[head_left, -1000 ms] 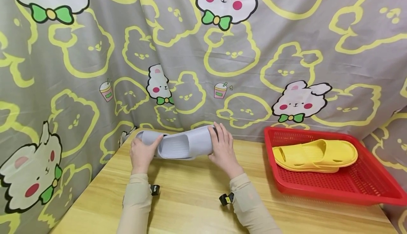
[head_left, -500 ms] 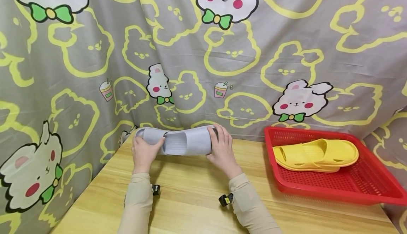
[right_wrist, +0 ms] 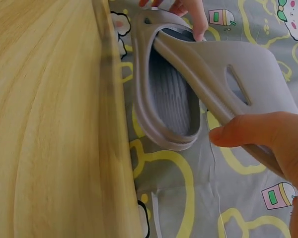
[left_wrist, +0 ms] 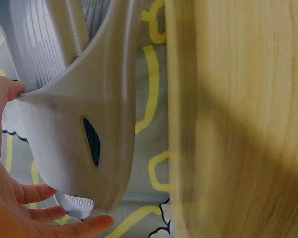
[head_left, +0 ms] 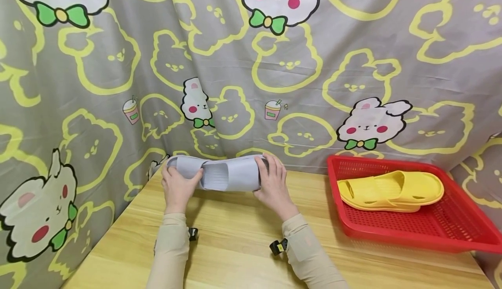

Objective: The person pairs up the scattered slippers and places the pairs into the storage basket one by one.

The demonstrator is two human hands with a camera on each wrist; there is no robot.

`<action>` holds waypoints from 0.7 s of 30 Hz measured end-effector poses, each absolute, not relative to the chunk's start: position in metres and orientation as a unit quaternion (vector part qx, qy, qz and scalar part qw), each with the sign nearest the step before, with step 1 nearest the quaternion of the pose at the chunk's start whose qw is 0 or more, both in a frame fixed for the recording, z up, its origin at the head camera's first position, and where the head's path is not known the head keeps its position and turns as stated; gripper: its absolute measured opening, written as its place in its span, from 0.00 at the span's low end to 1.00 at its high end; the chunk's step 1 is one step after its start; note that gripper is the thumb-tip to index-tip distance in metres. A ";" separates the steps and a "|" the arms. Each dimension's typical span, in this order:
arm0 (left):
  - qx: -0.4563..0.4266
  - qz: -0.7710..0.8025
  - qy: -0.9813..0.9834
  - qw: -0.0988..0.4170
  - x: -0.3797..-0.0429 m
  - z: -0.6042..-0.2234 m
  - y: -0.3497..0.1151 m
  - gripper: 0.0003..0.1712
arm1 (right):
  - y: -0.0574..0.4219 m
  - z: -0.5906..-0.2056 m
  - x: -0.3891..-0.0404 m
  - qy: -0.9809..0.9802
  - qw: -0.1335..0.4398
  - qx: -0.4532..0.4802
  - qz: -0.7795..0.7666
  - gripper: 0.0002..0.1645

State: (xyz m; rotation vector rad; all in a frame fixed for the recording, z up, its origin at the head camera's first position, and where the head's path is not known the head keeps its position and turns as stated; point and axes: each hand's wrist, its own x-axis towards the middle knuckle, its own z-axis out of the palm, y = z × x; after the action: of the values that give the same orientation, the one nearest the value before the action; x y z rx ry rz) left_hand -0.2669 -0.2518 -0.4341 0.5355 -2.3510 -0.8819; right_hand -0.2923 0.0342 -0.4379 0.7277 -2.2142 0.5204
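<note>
Two pale grey slippers are held end to end above the far part of the wooden table, overlapping at their heel ends. My left hand [head_left: 178,188] grips the left slipper [head_left: 190,167] round its toe strap, thumb at the strap's inner edge. At the other end, my right hand [head_left: 273,186] holds the right slipper [head_left: 244,173] by its toe, with its thumb [right_wrist: 248,131] along the sole's edge in the right wrist view. That view shows the heel of the right slipper [right_wrist: 260,69] tucked toward the strap of the left slipper [right_wrist: 164,129].
A red plastic basket [head_left: 396,241] stands at the right of the table [head_left: 235,245], with yellow slippers [head_left: 419,188] lying in it. Behind the table hangs a grey cartoon-print curtain [head_left: 235,71], close to the held slippers.
The grey slippers have rolled slightly and risen a little, so their lower edge sits higher and more of the left toe shows. Both hands keep their grip; the basket has stayed put.
</note>
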 end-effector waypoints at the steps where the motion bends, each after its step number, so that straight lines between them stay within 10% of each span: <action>1: 0.199 -0.327 -0.879 0.285 -0.267 -0.434 -0.252 0.56 | 0.034 -0.438 -0.292 -0.861 0.369 0.285 0.204 0.67; 21: 0.177 -0.368 -0.864 0.295 -0.268 -0.432 -0.252 0.58 | 0.035 -0.436 -0.291 -0.847 0.377 0.293 0.232 0.67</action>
State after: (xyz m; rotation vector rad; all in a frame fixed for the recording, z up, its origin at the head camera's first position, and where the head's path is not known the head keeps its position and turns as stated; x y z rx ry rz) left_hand -0.2677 -0.2524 -0.4316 0.4707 -2.2992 -0.9788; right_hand -0.2914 0.0348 -0.4360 0.7482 -2.1671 0.5943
